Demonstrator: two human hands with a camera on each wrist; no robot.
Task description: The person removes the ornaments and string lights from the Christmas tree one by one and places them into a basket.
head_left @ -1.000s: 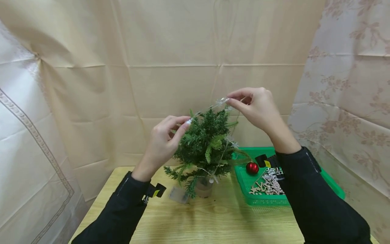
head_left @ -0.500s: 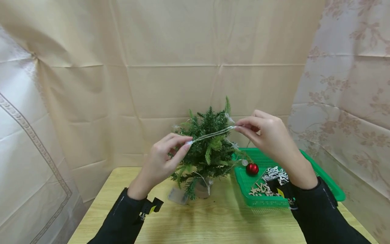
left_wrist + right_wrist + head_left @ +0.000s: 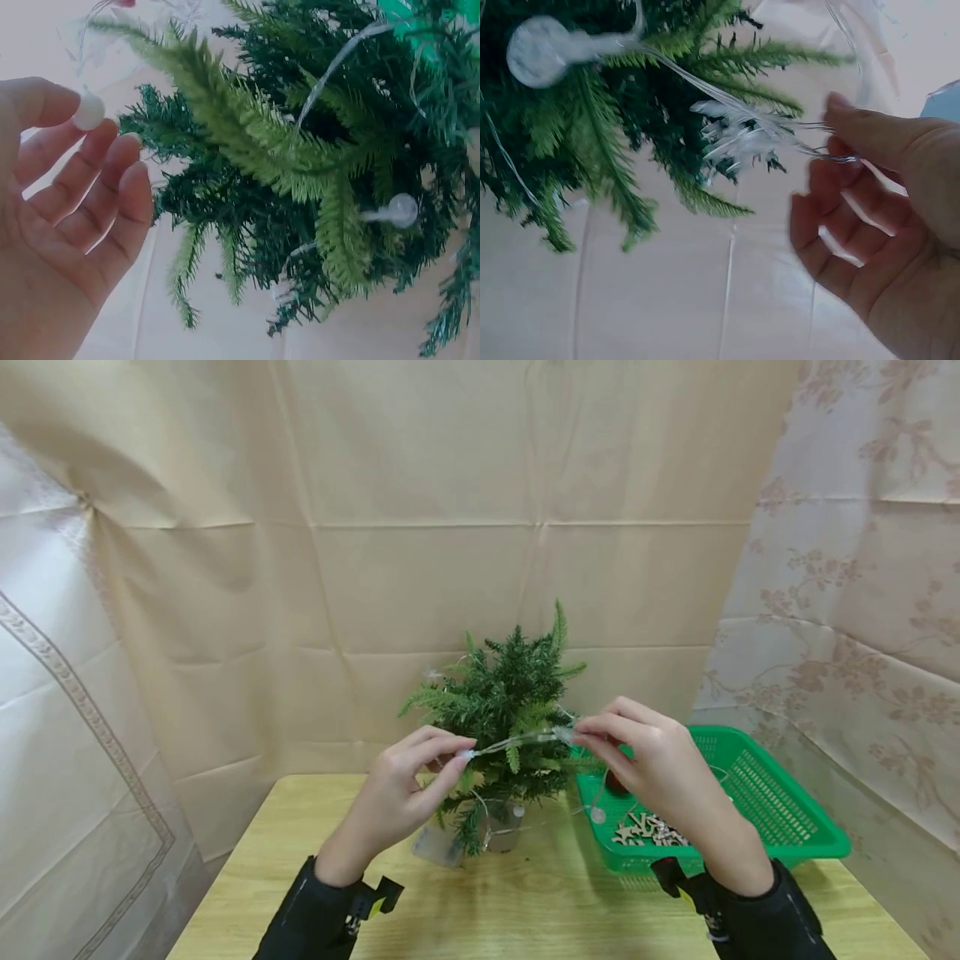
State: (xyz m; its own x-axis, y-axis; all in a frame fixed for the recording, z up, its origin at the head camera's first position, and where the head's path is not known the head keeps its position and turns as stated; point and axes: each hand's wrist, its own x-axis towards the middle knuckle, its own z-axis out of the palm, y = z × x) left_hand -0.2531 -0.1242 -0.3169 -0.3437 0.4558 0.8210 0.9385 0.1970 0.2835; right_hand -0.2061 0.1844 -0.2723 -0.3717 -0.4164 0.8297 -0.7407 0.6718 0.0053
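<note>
no readable text, labels or numbers anywhere

The little tree (image 3: 504, 710) looks like matt plastic needles. The light string (image 3: 513, 742) is thin, glossy clear wire with frosted plastic bulbs. The basket (image 3: 780, 827) is green meshed plastic; the table (image 3: 525, 902) is smooth pale wood.

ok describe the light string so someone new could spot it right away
On the wooden table a small green tree stands left of the green basket. In front of it the left hand and right hand pinch the light string: a thin clear wire with small white bulbs.
</note>
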